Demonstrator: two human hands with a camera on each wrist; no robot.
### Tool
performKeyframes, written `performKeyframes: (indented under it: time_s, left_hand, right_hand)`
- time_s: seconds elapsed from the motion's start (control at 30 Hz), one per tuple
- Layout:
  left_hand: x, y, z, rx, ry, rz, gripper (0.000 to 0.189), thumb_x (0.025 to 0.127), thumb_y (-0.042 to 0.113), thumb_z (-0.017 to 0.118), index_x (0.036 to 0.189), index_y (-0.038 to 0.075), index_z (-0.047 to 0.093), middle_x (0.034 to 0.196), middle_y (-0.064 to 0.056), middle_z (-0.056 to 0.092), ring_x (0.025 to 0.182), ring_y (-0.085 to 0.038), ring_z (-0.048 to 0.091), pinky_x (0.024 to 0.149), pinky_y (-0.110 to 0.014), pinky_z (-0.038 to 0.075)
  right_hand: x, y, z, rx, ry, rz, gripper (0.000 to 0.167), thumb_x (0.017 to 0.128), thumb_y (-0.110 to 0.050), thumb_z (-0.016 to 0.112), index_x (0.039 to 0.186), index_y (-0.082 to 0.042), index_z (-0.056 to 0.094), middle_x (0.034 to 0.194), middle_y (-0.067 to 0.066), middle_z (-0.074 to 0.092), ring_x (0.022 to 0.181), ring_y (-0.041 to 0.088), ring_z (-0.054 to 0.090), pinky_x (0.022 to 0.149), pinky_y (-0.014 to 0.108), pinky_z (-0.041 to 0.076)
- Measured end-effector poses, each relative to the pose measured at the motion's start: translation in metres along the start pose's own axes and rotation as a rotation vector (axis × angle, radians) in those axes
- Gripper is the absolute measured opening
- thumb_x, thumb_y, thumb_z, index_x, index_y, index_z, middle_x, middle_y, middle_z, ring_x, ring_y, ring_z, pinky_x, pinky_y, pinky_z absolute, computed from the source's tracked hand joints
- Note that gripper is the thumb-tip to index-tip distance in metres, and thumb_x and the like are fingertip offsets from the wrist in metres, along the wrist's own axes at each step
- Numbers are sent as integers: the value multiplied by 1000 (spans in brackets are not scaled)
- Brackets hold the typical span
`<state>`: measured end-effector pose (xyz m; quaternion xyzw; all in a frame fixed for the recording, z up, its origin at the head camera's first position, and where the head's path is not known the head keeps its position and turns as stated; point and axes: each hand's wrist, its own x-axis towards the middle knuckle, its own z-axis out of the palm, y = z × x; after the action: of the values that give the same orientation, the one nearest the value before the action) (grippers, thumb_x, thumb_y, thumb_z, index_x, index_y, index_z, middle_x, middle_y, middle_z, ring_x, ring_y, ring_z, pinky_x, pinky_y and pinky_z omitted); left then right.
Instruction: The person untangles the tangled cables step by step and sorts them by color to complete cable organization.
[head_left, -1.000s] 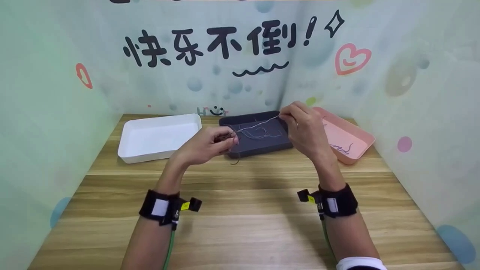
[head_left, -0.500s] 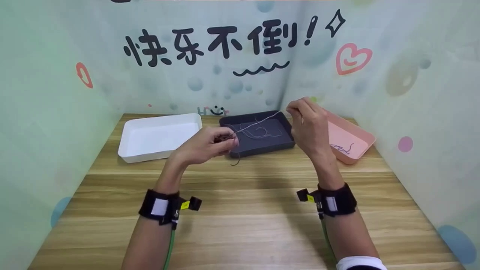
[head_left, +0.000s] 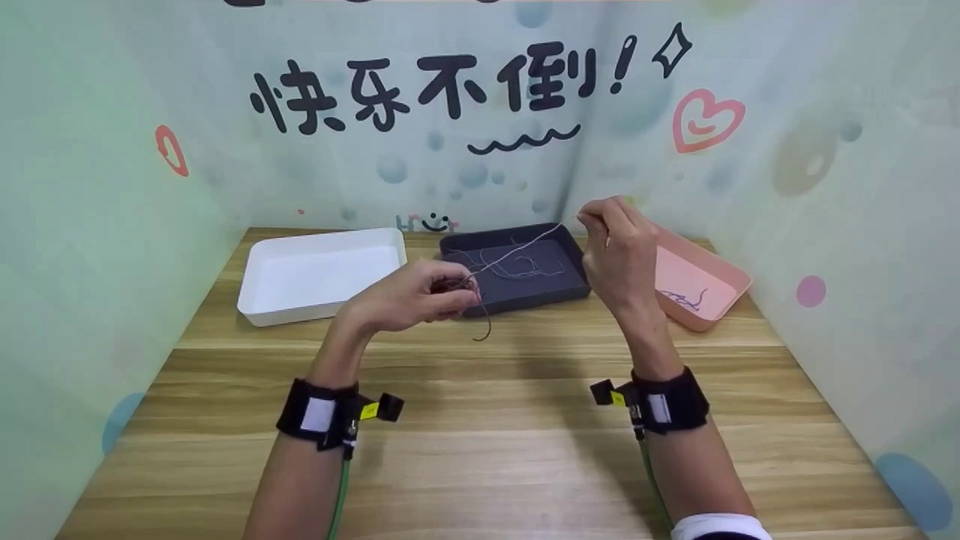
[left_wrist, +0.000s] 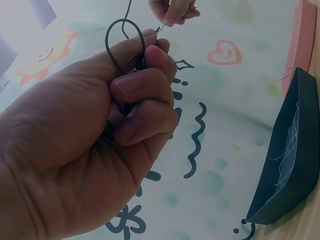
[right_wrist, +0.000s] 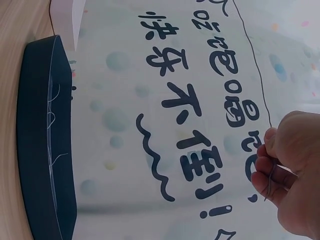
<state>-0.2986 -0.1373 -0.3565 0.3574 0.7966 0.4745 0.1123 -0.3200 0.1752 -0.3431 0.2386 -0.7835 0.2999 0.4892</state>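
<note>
Vs. 1 s ago, our R hand [head_left: 621, 255] has shifted a bit farther right, and the thin pale string-like strand [head_left: 535, 241] btw our hands now shows a longer run. Over the last half-sec that run looks abt the same. Our L hand [head_left: 416, 296] has hardly moved, but the thin dark curved tail [head_left: 490, 324] below it hangs lower and more to the right.

State of hands: L fingers are curled round a bundle of thin dark reddish-brown strands [head_left: 448, 285], w/ a dark loop [left_wrist: 106, 42] sticking out by the thumb in the L wrist view. R thumb and fingertips pinch the far end of the pale strand, held up above the far right corner of the dark navy rectangular tray [head_left: 525, 302], which is prob. plastic.

Meaning, as we judge it: one strand is part-drawn from the bundle, prob. not yet free; the tail's shift hints the rest may be dragging along, so a snag is poss. Thread or wire, can't tell.

Trays haven't moved: white rectangular one [head_left: 315, 309] far left; navy one far centre w/ fine pale strands [head_left: 517, 271] in it; pink rectangular one [head_left: 705, 274] far right w/ short purple strands [head_left: 686, 298].
</note>
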Motion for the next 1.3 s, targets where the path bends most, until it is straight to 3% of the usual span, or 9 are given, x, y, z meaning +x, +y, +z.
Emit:
performKeyframes:
  time_s: [0.37,0.73,0.87,1.1,1.3]
  left_hand:
    - [-1,0,0,-18,-15,-11,17,115,17,68,114,2,75,88,1,66,74,-11,60,64,-21,48]
    - [-2,-4,0,-152,80,34,25,122,21,52,112,7,69,87,-1,56,72,-11,47,61,-21,37]
    - [-2,-4,0,-121,72,44,25,121,20,53,110,4,70,83,1,56,69,-10,47,61,-21,37]
    - [-2,0,1,-42,-30,23,22,119,19,59,106,5,70,82,2,57,70,-10,50,63,-21,40]
    - [-1,1,1,25,-17,12,18,117,22,64,109,8,73,88,1,62,78,-14,58,68,-22,47]
  right_hand:
    - [1,0,1,44,33,54,11,108,-2,73,99,4,76,91,19,74,78,25,63,75,21,43]
    - [2,4,-5,80,-16,64,8,106,-2,76,100,3,78,92,20,77,80,24,65,78,17,45]
    - [4,1,-5,72,25,81,8,105,-2,77,100,4,78,91,20,77,79,23,65,77,17,44]
    - [4,-3,-1,71,90,122,8,104,0,76,98,5,78,90,20,77,78,24,65,78,17,44]
    - [3,-2,-2,113,107,118,11,106,-3,76,99,5,78,90,21,76,80,23,65,80,17,46]
